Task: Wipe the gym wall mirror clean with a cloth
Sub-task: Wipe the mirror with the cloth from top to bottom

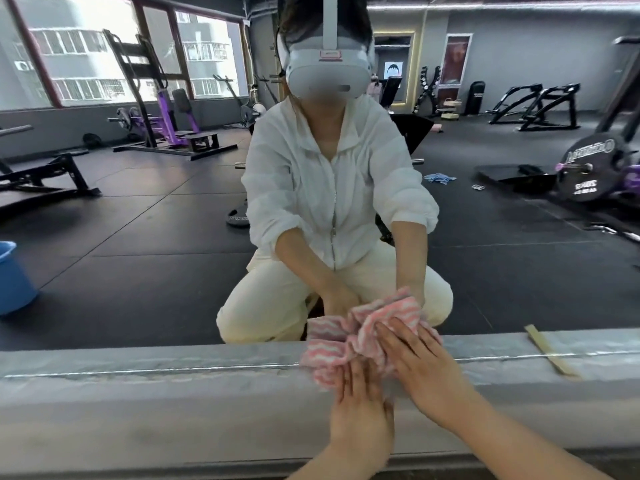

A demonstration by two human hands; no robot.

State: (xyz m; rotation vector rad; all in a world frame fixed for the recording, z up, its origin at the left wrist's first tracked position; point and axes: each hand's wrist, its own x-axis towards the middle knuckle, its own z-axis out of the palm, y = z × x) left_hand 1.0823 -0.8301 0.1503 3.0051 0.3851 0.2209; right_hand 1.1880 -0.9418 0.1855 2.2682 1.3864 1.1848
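My left hand [360, 407] flat on lower part of pink-and-white striped terry cloth [349, 341], fingers straight, close together, pressing. My right hand [420, 368] flat on cloth's right side, fingers straight, slightly spread. Cloth bunched against bottom edge of large wall mirror [156, 254], draped over grey ledge [138, 393] below. Thin wooden strip [550, 353] lies on ledge, toward right. Blue plastic bucket [14, 277] at mirror's left edge. Purple-and-black gym machine [162, 112] reflected far back.
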